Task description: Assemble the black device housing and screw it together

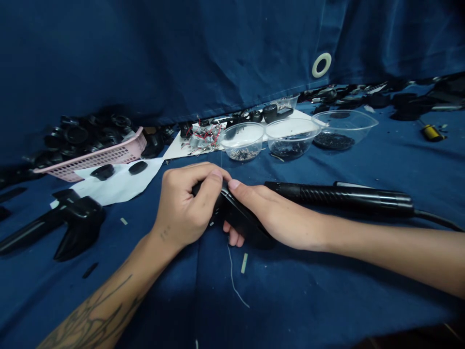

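While right hand (pixel 269 213) holds casing (pixel 240 218), clear bowls (pixel 290 128) hold black granules (pixel 286 149).

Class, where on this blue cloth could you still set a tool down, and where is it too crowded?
Blue cloth lies open below the right hand, and behind the black styling iron, right of the largest clear bowl. Crowded: the back row, with the pink basket and wired motors.

No words, numbers or brand marks can be read. The black plastic housing (pixel 240 218) shows no print; the small yellow cylinder (pixel 432 133) is too blurred to tell.
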A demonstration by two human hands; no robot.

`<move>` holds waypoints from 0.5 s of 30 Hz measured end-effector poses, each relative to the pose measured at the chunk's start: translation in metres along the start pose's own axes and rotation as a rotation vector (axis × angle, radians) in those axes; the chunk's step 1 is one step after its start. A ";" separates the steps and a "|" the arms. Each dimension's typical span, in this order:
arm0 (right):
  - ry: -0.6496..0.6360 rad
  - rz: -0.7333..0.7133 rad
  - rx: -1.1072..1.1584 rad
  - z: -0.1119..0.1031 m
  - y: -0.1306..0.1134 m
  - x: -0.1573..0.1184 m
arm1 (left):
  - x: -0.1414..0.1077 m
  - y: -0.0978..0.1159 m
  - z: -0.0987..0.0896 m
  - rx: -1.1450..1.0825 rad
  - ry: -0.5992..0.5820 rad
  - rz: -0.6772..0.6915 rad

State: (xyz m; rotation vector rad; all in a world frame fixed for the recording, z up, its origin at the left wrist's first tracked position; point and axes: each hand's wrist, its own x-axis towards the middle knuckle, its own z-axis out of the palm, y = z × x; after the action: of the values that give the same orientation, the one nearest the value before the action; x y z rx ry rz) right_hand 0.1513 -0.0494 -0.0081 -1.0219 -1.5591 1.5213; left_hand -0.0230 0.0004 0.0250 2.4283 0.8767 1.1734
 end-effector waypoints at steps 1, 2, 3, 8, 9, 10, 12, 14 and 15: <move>0.000 0.000 0.000 0.000 0.000 0.000 | 0.000 0.000 0.000 -0.001 -0.001 0.001; 0.001 0.000 0.001 0.000 0.000 -0.001 | 0.000 0.000 0.000 0.000 -0.001 0.002; 0.002 0.000 0.000 0.000 0.000 -0.001 | 0.000 0.000 0.000 0.001 -0.001 0.005; 0.006 0.011 -0.003 0.000 -0.001 -0.001 | 0.001 0.001 0.001 0.002 -0.004 -0.004; 0.004 0.012 -0.006 0.000 -0.001 -0.001 | 0.001 0.001 0.001 0.001 -0.002 -0.005; 0.004 0.013 -0.007 -0.001 -0.002 -0.001 | 0.001 0.002 0.001 0.002 -0.001 -0.007; 0.003 0.015 -0.013 -0.001 -0.002 -0.002 | 0.002 0.002 0.001 0.004 -0.001 -0.010; 0.001 0.014 -0.020 -0.001 -0.002 -0.002 | 0.002 0.003 0.000 0.007 -0.005 -0.013; 0.001 0.014 -0.023 -0.001 -0.002 -0.002 | 0.002 0.003 0.000 0.009 -0.006 -0.015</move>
State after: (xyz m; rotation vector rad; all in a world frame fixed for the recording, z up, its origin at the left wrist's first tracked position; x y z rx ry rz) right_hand 0.1529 -0.0510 -0.0061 -1.0489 -1.5751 1.5154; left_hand -0.0204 -0.0006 0.0276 2.4272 0.8985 1.1583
